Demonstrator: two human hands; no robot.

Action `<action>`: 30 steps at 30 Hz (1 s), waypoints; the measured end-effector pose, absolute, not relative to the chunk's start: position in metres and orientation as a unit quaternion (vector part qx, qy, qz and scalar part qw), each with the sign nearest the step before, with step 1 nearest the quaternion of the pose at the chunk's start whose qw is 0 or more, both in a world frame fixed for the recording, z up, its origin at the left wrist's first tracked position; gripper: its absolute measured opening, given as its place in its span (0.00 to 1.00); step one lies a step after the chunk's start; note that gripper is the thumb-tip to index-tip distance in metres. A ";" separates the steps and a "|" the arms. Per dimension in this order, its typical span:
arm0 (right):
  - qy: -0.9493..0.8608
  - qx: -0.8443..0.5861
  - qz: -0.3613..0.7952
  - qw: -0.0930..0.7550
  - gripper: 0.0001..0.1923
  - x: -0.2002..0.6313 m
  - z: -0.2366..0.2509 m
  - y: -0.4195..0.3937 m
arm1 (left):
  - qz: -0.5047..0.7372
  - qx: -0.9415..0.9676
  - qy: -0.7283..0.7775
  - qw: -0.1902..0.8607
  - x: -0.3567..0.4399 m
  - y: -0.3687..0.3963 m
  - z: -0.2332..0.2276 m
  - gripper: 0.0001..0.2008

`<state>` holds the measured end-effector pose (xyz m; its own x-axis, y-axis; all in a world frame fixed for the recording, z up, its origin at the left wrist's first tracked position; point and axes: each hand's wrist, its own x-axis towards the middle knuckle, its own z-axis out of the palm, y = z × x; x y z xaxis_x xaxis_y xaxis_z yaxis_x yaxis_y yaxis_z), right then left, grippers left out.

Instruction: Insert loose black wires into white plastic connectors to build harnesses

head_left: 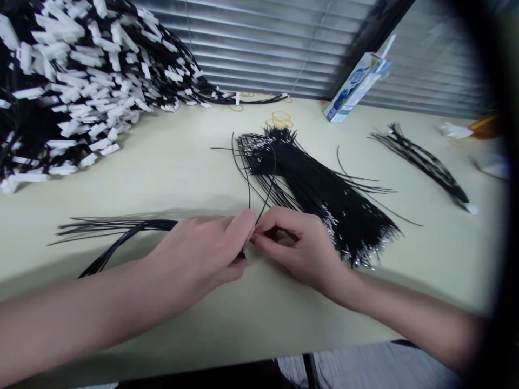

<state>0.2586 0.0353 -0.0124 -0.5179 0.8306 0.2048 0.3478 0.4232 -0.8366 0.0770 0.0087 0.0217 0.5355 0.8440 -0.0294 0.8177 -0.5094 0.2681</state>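
Note:
My left hand (206,240) is closed around a bundle of thin black wires (138,227), whose loose ends trail out to the left over the table. Fingertips of my right hand (298,243) pinch a single black wire (265,202) right beside my left thumb. Both hands nearly meet there, and the wire's end is hidden between the fingers. A second thin wire rises from my left fingertips. Just beyond my right hand lies a thick heap of black wires (324,189) with shiny metal tips.
At the back left is a big pile of black cables with white connectors (89,81). Rubber bands (279,119) lie near the blinds (259,48). A blue and white drink carton (357,86) leans at the back. To the right rests a smaller wire bundle (425,165).

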 end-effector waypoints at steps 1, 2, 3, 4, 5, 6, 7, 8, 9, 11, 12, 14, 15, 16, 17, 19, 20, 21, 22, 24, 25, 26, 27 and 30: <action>-0.783 -0.376 0.382 0.315 0.04 0.259 -0.012 0.035 | 0.053 0.868 0.478 0.126 0.077 0.009 0.022 0.10; -0.783 -0.376 0.385 0.313 0.04 0.258 -0.012 0.036 | 0.052 0.868 0.477 0.126 0.077 0.009 0.021 0.10; -0.782 -0.376 0.388 0.312 0.04 0.258 -0.012 0.036 | 0.052 0.868 0.478 0.124 0.077 0.009 0.021 0.10; -0.780 -0.377 0.391 0.311 0.04 0.258 -0.013 0.036 | 0.052 0.868 0.478 0.122 0.077 0.009 0.021 0.11; -0.779 -0.377 0.392 0.312 0.04 0.258 -0.013 0.036 | 0.053 0.868 0.479 0.121 0.077 0.010 0.021 0.11; -0.779 -0.376 0.393 0.313 0.04 0.258 -0.013 0.036 | 0.053 0.868 0.478 0.122 0.077 0.010 0.021 0.11; -0.779 -0.375 0.392 0.315 0.04 0.258 -0.013 0.036 | 0.051 0.868 0.478 0.124 0.077 0.010 0.021 0.11; -0.780 -0.373 0.391 0.316 0.04 0.258 -0.013 0.036 | 0.049 0.867 0.479 0.128 0.077 0.010 0.021 0.11; -0.781 -0.372 0.390 0.317 0.04 0.258 -0.013 0.036 | 0.046 0.867 0.479 0.132 0.077 0.011 0.022 0.10; -0.782 -0.371 0.386 0.318 0.04 0.257 -0.013 0.036 | 0.042 0.865 0.481 0.135 0.077 0.011 0.022 0.10; -0.784 -0.371 0.384 0.318 0.05 0.257 -0.013 0.036 | 0.041 0.865 0.481 0.135 0.077 0.010 0.023 0.10; -0.787 -0.370 0.379 0.316 0.05 0.257 -0.013 0.036 | 0.042 0.866 0.479 0.134 0.076 0.010 0.022 0.10; -0.790 -0.368 0.376 0.315 0.05 0.257 -0.012 0.036 | 0.043 0.867 0.479 0.133 0.076 0.009 0.022 0.10; -0.793 -0.366 0.371 0.315 0.05 0.257 -0.012 0.036 | 0.045 0.867 0.479 0.133 0.077 0.009 0.022 0.10; -0.796 -0.364 0.366 0.316 0.05 0.257 -0.012 0.036 | 0.047 0.867 0.478 0.133 0.077 0.009 0.021 0.10; -0.801 -0.360 0.356 0.318 0.05 0.256 -0.011 0.036 | 0.053 0.866 0.478 0.135 0.077 0.009 0.020 0.10; -0.803 -0.359 0.354 0.318 0.05 0.256 -0.011 0.036 | 0.055 0.866 0.478 0.137 0.077 0.009 0.020 0.10; -0.804 -0.358 0.353 0.317 0.05 0.256 -0.011 0.035 | 0.055 0.866 0.478 0.139 0.077 0.009 0.020 0.10; -0.805 -0.357 0.353 0.317 0.05 0.256 -0.011 0.035 | 0.055 0.865 0.479 0.141 0.077 0.009 0.020 0.10; -0.805 -0.357 0.354 0.315 0.05 0.256 -0.011 0.035 | 0.053 0.863 0.482 0.143 0.076 0.009 0.020 0.09; -0.805 -0.356 0.355 0.315 0.05 0.257 -0.011 0.034 | 0.052 0.863 0.483 0.143 0.076 0.009 0.021 0.09; -0.805 -0.356 0.356 0.315 0.05 0.257 -0.011 0.034 | 0.051 0.862 0.483 0.142 0.076 0.009 0.021 0.09; -0.804 -0.355 0.358 0.315 0.05 0.257 -0.012 0.034 | 0.050 0.863 0.483 0.141 0.076 0.009 0.021 0.09; -0.800 -0.353 0.366 0.318 0.05 0.258 -0.012 0.033 | 0.051 0.863 0.482 0.142 0.076 0.008 0.021 0.10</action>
<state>0.2581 0.0331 -0.0119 -0.5489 0.7976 0.2499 0.3324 0.4826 -0.8103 0.0761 0.0084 0.0208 0.5296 0.8468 -0.0495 0.8181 -0.4944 0.2938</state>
